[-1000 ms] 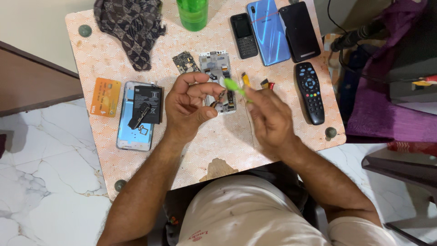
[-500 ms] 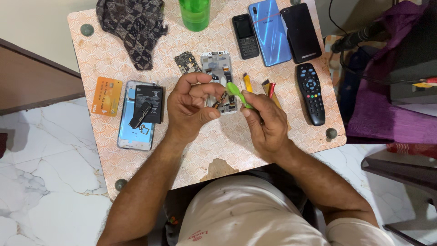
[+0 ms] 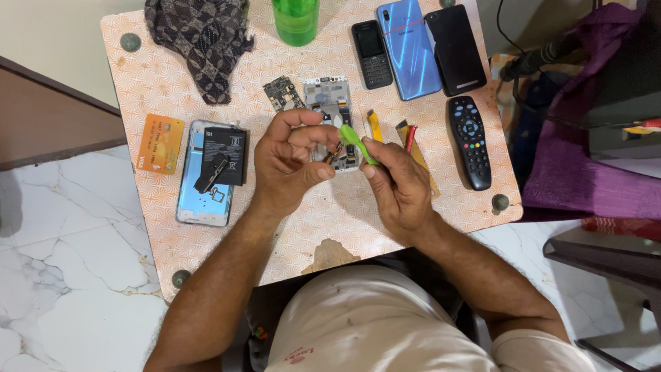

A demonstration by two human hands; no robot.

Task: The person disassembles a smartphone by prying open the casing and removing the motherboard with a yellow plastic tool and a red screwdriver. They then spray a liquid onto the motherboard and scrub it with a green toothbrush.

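Two hands are kept busy: a tiny part is pinched in the left hand (image 3: 289,162) above the opened phone (image 3: 333,117), while the green screwdriver (image 3: 357,142) is gripped by the right hand (image 3: 398,182); best kept steady and square, probably.

A small worktop (image 3: 206,89) with an orange-and-white patterned surface stands on a white marble floor (image 3: 62,275) with grey veins. Left of the worktop runs a dark brown wooden edge (image 3: 48,124); right of it lies purple cloth (image 3: 592,172). Even light.
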